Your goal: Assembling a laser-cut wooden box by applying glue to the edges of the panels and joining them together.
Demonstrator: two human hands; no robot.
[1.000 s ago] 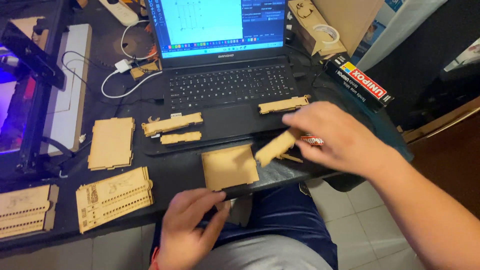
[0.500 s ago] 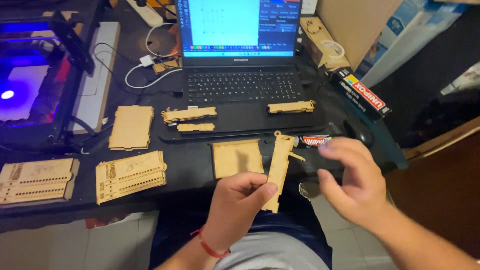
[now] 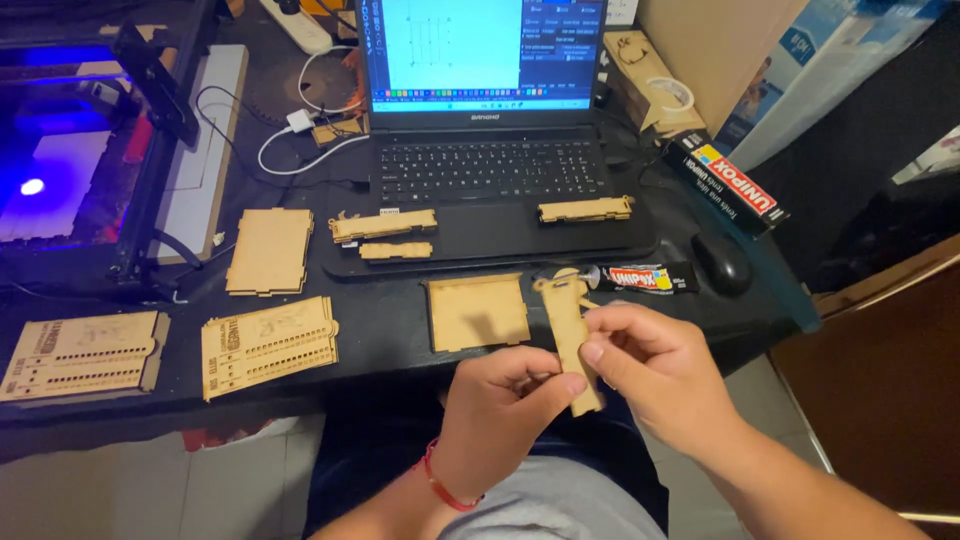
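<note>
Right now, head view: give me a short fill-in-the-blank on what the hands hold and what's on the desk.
1. Both the left hand and right hand grip one narrow ____ strip.
2. The glue tube lies just left of the computer ____.
3. Two wooden pieces rest on the open ____ beside its touchpad.

Missing words: wooden; mouse; laptop

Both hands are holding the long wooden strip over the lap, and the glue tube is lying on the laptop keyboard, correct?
Not quite. Both hands, left hand and right hand, do hold the long wooden strip over the lap, but the glue tube lies on the black desk in front of the laptop, beside the mouse. The head view shows it.
</note>
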